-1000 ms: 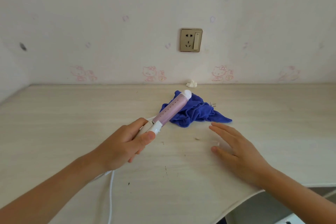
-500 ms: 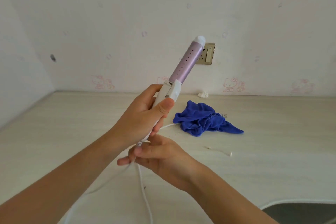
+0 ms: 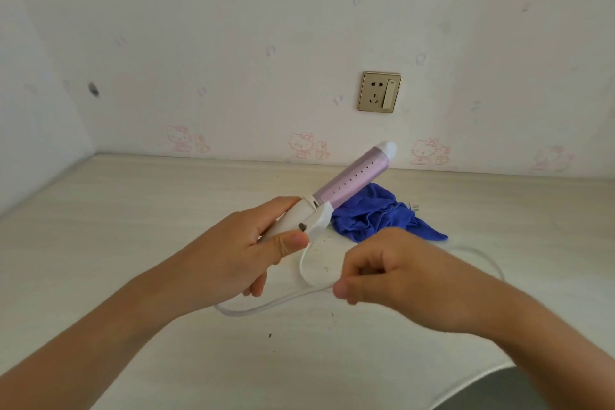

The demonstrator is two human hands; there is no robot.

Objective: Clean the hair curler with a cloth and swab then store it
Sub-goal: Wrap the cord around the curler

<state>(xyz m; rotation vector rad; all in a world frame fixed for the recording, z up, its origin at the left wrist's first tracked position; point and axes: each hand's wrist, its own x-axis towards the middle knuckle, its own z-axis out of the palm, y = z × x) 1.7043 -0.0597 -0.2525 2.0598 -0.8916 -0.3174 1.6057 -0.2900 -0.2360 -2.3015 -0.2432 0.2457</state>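
Hair curler [image 3: 349,181] held above the table [image 3: 133,210], barrel tilted up toward the far right. Left hand [image 3: 239,253] grasps its white handle. Right hand [image 3: 392,271] pinches the white cord [image 3: 266,304], which loops beneath. Blue cloth [image 3: 376,216] lies crumpled on the table just beyond. Wall socket [image 3: 379,92] above.
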